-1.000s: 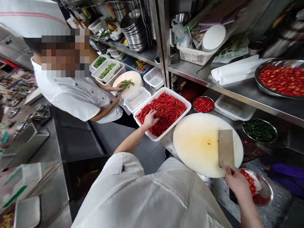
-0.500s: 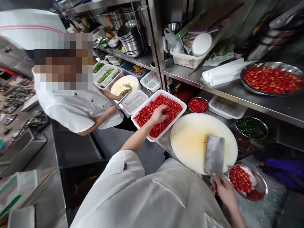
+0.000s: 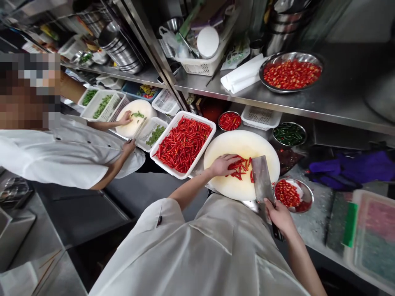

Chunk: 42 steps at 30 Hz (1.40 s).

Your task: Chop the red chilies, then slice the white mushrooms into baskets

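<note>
Metal kitchen counter (image 3: 321, 228): slender, glossy red chillies (image 3: 242, 167) lie loosely heaped on a round white chopping board (image 3: 236, 144), partly under my left hand (image 3: 224, 165), whose grip I cannot tell; my right hand (image 3: 280, 216) holds a broad steel cleaver (image 3: 261, 176) beside them.

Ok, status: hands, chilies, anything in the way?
Left hand over the red chilies, contact unclear. Right hand holding the cleaver over the cutting board. Chilies loose, mostly between left hand and cleaver; nothing else seen there.

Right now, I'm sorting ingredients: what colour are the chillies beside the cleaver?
The chillies are red, best seen in the head view.
</note>
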Each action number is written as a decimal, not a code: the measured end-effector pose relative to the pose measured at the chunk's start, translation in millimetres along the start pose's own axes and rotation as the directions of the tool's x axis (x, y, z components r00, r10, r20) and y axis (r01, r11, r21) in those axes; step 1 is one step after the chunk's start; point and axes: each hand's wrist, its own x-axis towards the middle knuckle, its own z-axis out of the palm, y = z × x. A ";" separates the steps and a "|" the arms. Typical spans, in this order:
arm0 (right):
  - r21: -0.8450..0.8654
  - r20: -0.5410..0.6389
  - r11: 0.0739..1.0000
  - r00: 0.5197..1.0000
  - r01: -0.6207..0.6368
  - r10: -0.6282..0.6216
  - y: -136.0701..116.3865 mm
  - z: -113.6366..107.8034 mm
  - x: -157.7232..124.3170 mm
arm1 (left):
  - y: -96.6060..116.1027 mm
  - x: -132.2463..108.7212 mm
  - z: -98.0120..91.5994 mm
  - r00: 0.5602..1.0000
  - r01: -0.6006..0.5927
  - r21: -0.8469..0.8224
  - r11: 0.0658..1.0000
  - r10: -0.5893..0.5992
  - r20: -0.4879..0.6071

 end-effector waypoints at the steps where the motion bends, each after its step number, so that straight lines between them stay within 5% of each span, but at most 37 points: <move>1: 0.004 0.015 1.000 1.000 -0.009 0.008 4.2 -2.4 -1.3 | -6.2 -7.2 -0.9 0.999 0.021 0.005 1.000 -0.020 -0.029; 5: -0.086 0.008 0.996 1.000 0.002 -0.002 16.7 -22.0 -8.6 | -20.0 -33.9 0.6 0.997 0.048 0.002 0.999 -0.048 -0.064; 8: -0.183 0.003 0.983 1.000 0.020 -0.020 22.6 -41.0 -12.7 | -8.3 -40.8 12.1 0.998 0.051 0.007 0.999 -0.050 -0.048; 13: -0.177 0.019 0.983 0.999 0.039 -0.036 16.3 -47.6 -7.1 | 27.5 -20.2 44.5 0.974 0.218 0.102 0.971 -0.209 -0.092; 17: -0.194 -0.022 0.980 0.999 0.042 -0.048 0.5 -35.2 4.6 | 22.5 -4.1 55.0 0.950 0.209 -0.047 0.977 -0.214 -0.228; 21: -0.212 -0.059 0.977 0.998 0.012 -0.026 -4.5 -30.5 12.1 | -5.5 -12.7 48.3 0.938 0.064 -0.172 0.983 -0.118 -0.325; 26: -0.206 -0.024 0.979 1.000 -0.006 0.002 -1.7 -30.7 12.3 | -23.5 -21.9 39.4 0.904 0.137 -0.213 0.967 -0.210 -0.372; 31: -0.261 0.020 0.965 0.999 0.032 -0.028 -18.4 -30.7 13.6 | -17.5 4.8 34.9 0.974 0.013 -0.052 0.999 -0.024 -0.225; 35: -0.381 0.058 0.921 0.996 0.085 -0.069 -26.9 -43.1 14.8 | -26.1 29.7 20.7 0.978 -0.156 -0.046 0.987 0.148 -0.150; 42: -0.510 0.172 0.786 0.936 0.351 -0.307 1.6 -92.8 10.8 | -49.4 66.8 -9.0 0.964 -0.147 -0.090 0.985 0.122 -0.236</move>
